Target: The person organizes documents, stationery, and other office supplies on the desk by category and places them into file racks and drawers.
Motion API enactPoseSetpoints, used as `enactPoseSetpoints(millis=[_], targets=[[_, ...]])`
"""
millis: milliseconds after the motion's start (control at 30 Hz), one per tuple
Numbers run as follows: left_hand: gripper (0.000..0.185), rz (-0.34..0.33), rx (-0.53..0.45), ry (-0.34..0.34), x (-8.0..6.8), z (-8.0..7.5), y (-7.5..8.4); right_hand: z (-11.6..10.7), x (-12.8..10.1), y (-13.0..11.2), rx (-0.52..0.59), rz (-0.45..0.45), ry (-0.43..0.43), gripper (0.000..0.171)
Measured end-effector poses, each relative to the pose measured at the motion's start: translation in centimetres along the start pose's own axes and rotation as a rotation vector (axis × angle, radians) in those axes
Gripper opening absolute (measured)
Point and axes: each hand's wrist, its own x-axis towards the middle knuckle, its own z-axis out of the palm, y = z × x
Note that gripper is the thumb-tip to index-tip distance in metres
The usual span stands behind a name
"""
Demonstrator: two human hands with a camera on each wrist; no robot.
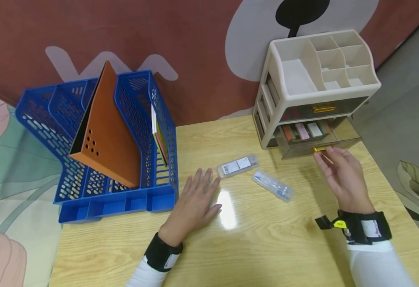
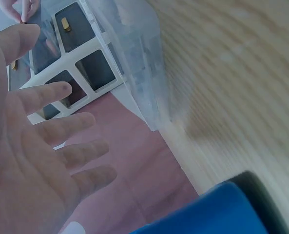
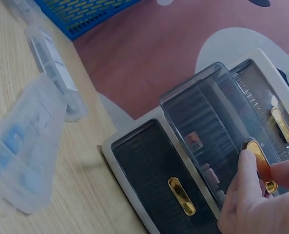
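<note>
In the head view my right hand [image 1: 346, 179] pinches the gold handle [image 1: 320, 149] of a see-through drawer [image 1: 299, 151]. That drawer stands pulled out of a cream desktop organizer [image 1: 285, 85], with several small coloured blocks [image 1: 303, 131] lying inside. The right wrist view shows thumb and fingers on the handle [image 3: 259, 163]. My left hand [image 1: 195, 203], fingers straight and spread, is over the table, palm down. Just beyond its fingertips lies a clear plastic case [image 1: 237, 166] with a white label. A second clear case [image 1: 272, 185], with blue items inside, lies to the right.
A blue slatted file rack [image 1: 117, 205] stands on the left of the wooden table [image 1: 245, 255]. It holds an orange folder [image 1: 112, 139] and a few thin booklets [image 1: 159, 137]. Above the drawers, the organizer has open compartments [image 1: 333, 59]. A patterned cloth [image 1: 202, 79] hangs behind.
</note>
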Motion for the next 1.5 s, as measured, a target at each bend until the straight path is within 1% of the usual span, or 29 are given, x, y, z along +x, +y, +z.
enactPoseSetpoints(millis=[100, 333, 467, 533, 700, 800, 1033, 1200, 1300, 1400, 1500], targets=[[0.070, 0.009, 0.007, -0.001, -0.2, -0.1, -0.2, 0.3, 0.7, -0.1, -0.027, -0.001, -0.012, 0.018], [0.070, 0.016, 0.040, -0.004, -0.7, -0.1, -0.6, 1.0, 2.7, -0.1, 0.009, -0.004, -0.046, 0.013], [0.071, 0.010, 0.043, -0.012, -1.0, -0.2, -0.8, 1.4, 3.8, 0.0, -0.010, -0.011, -0.049, 0.012], [0.070, 0.010, 0.043, -0.010, -1.0, -0.3, -0.9, 1.7, 4.3, -0.1, -0.042, -0.007, -0.036, 0.016], [0.069, 0.014, 0.047, -0.007, -1.2, -0.3, -0.9, 2.0, 5.3, -0.5, -0.135, 0.014, 0.021, 0.032], [0.069, 0.010, 0.046, -0.004, -1.3, -0.3, -0.9, 2.0, 5.7, -0.6, -0.161, 0.019, 0.043, 0.037], [0.068, 0.006, 0.046, 0.019, -1.4, -0.3, -1.0, 2.4, 6.4, -0.7, -0.115, 0.015, 0.060, 0.029], [0.068, 0.004, 0.035, 0.024, -1.4, -0.3, -1.0, 2.6, 6.8, -0.7, -0.130, -0.003, 0.058, 0.029], [0.068, 0.002, 0.036, 0.020, -1.3, -0.3, -1.1, 2.5, 6.8, -0.6, -0.130, 0.001, 0.063, 0.027], [0.068, 0.003, 0.043, 0.017, -1.3, -0.2, -1.1, 2.0, 6.6, -0.3, -0.135, -0.002, 0.098, 0.023], [0.067, 0.007, 0.047, 0.019, -1.3, -0.2, -1.2, 1.4, 6.4, 0.3, -0.154, -0.013, 0.163, 0.019]])
